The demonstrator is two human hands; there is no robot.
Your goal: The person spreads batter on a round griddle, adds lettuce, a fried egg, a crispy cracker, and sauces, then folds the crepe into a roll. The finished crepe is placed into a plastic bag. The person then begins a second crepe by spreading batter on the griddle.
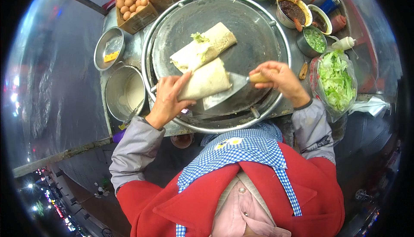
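Note:
A rolled, filled pancake point(207, 81) lies on the near part of a round griddle point(258, 36), with my left hand point(171, 97) gripping its left end. My right hand point(281, 78) grips the wooden handle of a triangular metal scraper point(237, 83). The scraper's blade lies against the right and near side of this roll, and part of the blade is hidden under it. Just beyond, a second rolled pancake point(216, 41) rests at a slant, touching the near one. A scrap of lettuce point(200, 37) sits on its top, and pale filling shows at its left end.
A metal ring point(284, 42) borders the griddle. To the left stand a batter pot point(111, 88) and a metal bowl point(97, 54). Behind is a box of eggs point(132, 2). At right are sauce tubs point(292, 10), chopped scallions point(315, 39) and lettuce leaves point(336, 81).

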